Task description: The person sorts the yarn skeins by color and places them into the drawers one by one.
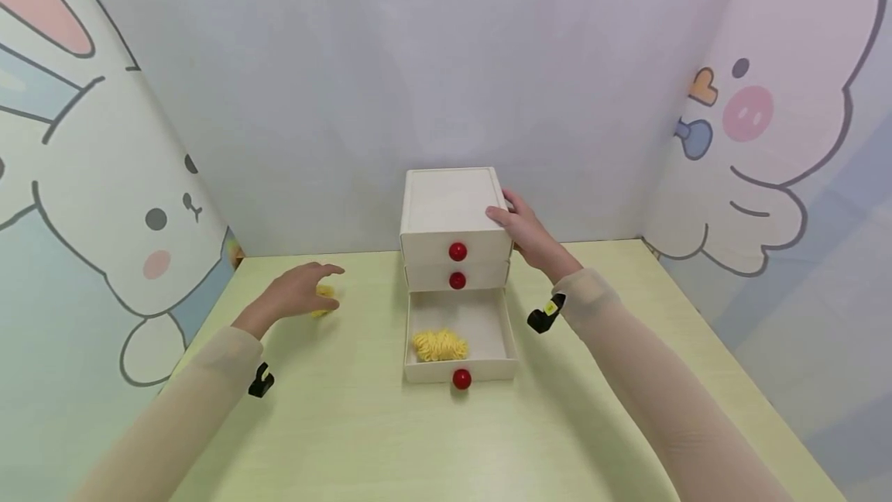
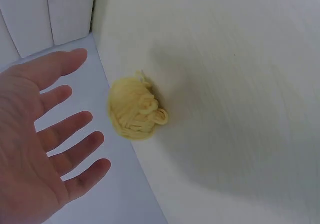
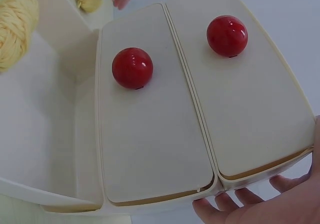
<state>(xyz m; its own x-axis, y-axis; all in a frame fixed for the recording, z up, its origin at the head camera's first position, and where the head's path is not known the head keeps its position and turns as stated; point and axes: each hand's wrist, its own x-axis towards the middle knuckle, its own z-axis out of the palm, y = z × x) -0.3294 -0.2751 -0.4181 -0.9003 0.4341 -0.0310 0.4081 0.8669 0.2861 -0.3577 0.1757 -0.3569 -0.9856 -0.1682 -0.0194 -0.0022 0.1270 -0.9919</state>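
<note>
A white box with drawers [image 1: 456,200] stands near the back of the table. Its bottom drawer [image 1: 488,320] is pulled out and contains a yellow yarn bundle [image 1: 440,345]; the upper two drawers are closed, and each drawer has a red round knob. My right hand [image 1: 533,238] rests against the box's right side, thumb over the top edge, fingertips on the side. To the left, my left hand [image 1: 296,293] reaches beside a second yellow yarn bundle [image 2: 132,108] on the table. Its fingers are spread, with a gap between them and the yarn in the left wrist view.
The pale wooden table [image 1: 334,432] extends in front of and beside the box. A plain light backdrop [image 1: 334,99] hangs behind it, and panels with a cartoon rabbit [image 1: 118,231] and a cartoon pig [image 1: 773,138] flank the table.
</note>
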